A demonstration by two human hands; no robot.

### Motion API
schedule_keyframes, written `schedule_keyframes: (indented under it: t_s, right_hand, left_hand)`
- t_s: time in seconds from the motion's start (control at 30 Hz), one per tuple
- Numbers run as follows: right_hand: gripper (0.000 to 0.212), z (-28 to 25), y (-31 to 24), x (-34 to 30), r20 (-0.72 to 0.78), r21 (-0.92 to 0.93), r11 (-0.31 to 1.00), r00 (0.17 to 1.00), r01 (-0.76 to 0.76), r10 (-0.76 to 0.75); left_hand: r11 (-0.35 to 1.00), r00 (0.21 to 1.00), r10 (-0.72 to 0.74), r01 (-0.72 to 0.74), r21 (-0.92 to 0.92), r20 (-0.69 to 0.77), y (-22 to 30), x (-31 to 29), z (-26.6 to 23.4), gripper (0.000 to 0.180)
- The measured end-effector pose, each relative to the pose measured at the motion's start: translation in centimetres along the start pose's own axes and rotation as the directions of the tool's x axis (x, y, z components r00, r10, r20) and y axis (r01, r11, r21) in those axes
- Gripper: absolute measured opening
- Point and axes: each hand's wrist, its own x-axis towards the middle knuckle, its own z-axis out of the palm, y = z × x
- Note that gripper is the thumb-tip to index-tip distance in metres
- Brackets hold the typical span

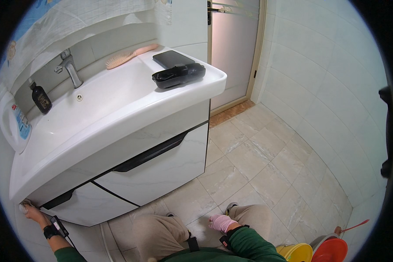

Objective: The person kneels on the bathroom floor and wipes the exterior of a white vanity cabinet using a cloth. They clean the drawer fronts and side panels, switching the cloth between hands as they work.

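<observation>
My left hand (33, 213) reaches to the left end of the vanity cabinet (170, 161), just under the sink's front corner. Its fingers are closed around something small and pale, partly hidden, which I cannot make out. A dark band and a small device sit on that wrist. My right hand (222, 223), in a pink glove, is between my knees above the floor, with its fingers curled in and no object showing in them. Above my left hand is the white sink (113, 105). A white jug-shaped bottle (14, 122) with a blue label stands on its left rim.
A dark bottle (41, 98) and a chrome faucet (70, 70) are at the sink's back. A pink hairbrush (129, 56), a dark flat box (172, 59) and a black open case (179, 76) lie on the right. Yellow (298, 252) and red buckets (332, 251) stand at lower right.
</observation>
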Motion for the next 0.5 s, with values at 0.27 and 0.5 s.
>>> schedule_keyframes:
  t_s: [0.27,0.5]
  right_hand:
    - [0.038,-0.3,-0.4,-0.6,-0.001,-0.003,1.000,1.000,-0.031,0.031]
    - [0.042,-0.5,-0.4,-0.7,0.010,-0.006,0.999,0.999,-0.047,0.047]
  left_hand:
    - [0.938,0.959,0.229,-0.264,0.225,0.169,7.4,-12.2,2.1,0.060]
    - [0.967,0.967,0.218,-0.232,0.104,0.133,8.0,-11.2,2.3,0.057]
